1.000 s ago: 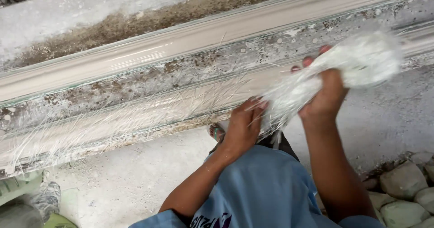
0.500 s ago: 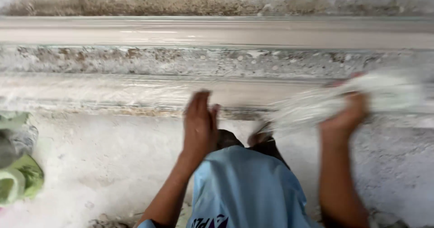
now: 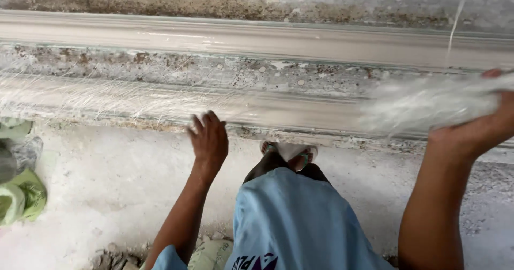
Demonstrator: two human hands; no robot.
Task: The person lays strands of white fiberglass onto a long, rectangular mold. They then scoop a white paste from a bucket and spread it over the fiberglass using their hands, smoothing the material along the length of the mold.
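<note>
Over moulding (image 3: 257, 39), right hand (image 3: 476, 128) gripping fibres (image 3: 423, 104)

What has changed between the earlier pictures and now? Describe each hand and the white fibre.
The left hand let go of the white fibre bundle and moved left, and is now open over the fibre strands laid along the long moulding. The right hand swung out to the right, still gripping the bundle. The moulding and the green sack stayed put.
</note>
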